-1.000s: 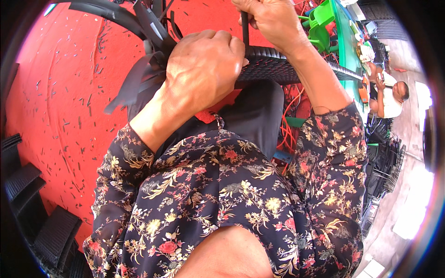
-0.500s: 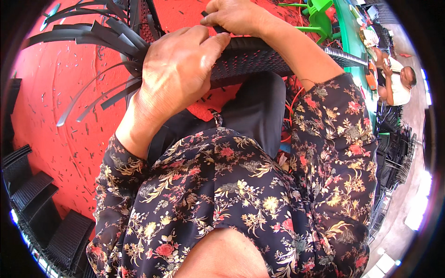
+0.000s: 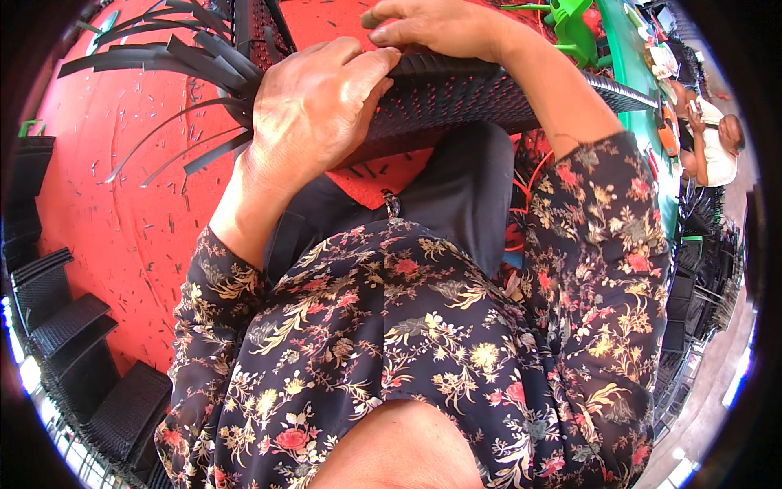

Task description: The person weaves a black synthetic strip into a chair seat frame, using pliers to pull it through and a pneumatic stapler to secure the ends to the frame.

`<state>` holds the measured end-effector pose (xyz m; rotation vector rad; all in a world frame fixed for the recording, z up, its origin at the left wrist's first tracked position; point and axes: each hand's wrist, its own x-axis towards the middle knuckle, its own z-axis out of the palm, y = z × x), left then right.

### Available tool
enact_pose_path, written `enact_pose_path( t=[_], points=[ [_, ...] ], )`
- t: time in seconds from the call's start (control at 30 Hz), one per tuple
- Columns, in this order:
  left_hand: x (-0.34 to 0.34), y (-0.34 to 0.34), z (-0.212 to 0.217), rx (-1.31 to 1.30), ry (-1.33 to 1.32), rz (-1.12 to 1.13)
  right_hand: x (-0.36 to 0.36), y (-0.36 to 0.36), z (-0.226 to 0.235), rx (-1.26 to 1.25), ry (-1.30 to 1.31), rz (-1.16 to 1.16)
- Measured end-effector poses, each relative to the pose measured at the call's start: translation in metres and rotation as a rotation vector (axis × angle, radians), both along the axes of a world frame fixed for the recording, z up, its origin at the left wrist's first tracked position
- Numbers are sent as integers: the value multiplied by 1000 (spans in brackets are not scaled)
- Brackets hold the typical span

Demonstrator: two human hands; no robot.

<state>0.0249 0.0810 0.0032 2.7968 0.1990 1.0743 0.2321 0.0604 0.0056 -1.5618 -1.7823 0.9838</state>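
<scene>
A black woven piece (image 3: 444, 102) with a thick wrapped rim lies across my lap. My left hand (image 3: 318, 106) is closed over its rim near the left corner, thumb and forefinger together; what lies under the fingers is hidden. Loose flat black strips (image 3: 171, 61) fan out to the left beside that hand. Just above the rim, to the right, my right hand (image 3: 444, 28) has its thumb and forefinger apart, and no strip shows between them.
Black offcuts lie scattered on the red floor (image 3: 147, 212). Dark woven pieces (image 3: 73, 326) stand at the lower left. At the right are a green chair (image 3: 574, 33), a green table (image 3: 623, 49) and a seated person (image 3: 717, 151) holding something small.
The black strip seen between my right fingers and the rim no longer shows there. That hand's fingers have spread. My left hand keeps its hold, and the whole view has shifted slightly.
</scene>
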Motion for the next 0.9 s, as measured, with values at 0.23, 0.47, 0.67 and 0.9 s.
enact_pose_path(
  t=[0.23,0.47,0.67,0.9],
  points=[
    [2,-1,-5,79,-84,42,-36,-14,22,176,446,-315],
    [-5,0,0,-2,-18,114,-69,-54,35,471,577,-532],
    [-6,-3,-1,31,-33,133,-73,-56,36,625,447,-425],
    [-5,-8,-1,90,-96,135,-60,-21,51,499,133,-303]
  ],
)
